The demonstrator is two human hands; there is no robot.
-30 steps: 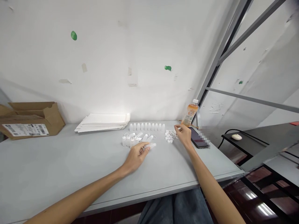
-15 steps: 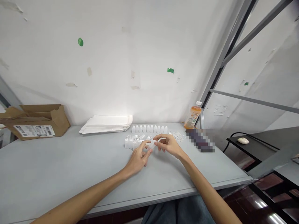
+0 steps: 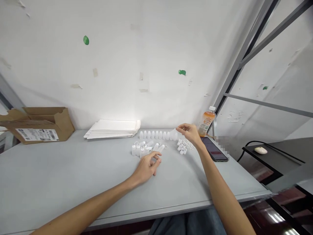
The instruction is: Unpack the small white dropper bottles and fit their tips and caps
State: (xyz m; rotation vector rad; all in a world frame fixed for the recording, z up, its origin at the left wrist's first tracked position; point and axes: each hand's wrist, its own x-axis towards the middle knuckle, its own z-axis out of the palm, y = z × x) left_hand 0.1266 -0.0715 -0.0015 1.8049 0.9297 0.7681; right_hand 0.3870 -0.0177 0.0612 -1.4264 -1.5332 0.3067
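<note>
My right hand is closed, pinching a small translucent white bottle by its end. It is tilted, at the right end of a row of similar upright bottles near the wall. My left hand rests low over the table with its fingers loosely apart and nothing in them. Just beyond its fingertips is a loose group of small white bottles, some upright and some lying, with thin looped straps. A pile of small white caps or tips lies below my right wrist.
White envelopes or sheets are stacked left of the row. At the far left stands an open cardboard box. A drink bottle and a phone are on the right of the grey table. A white mouse sits on a dark side surface.
My right hand has moved away from my left, up and to the right, to the end of the row with the small bottle. My left hand has let go of it and stayed nearly in place.
</note>
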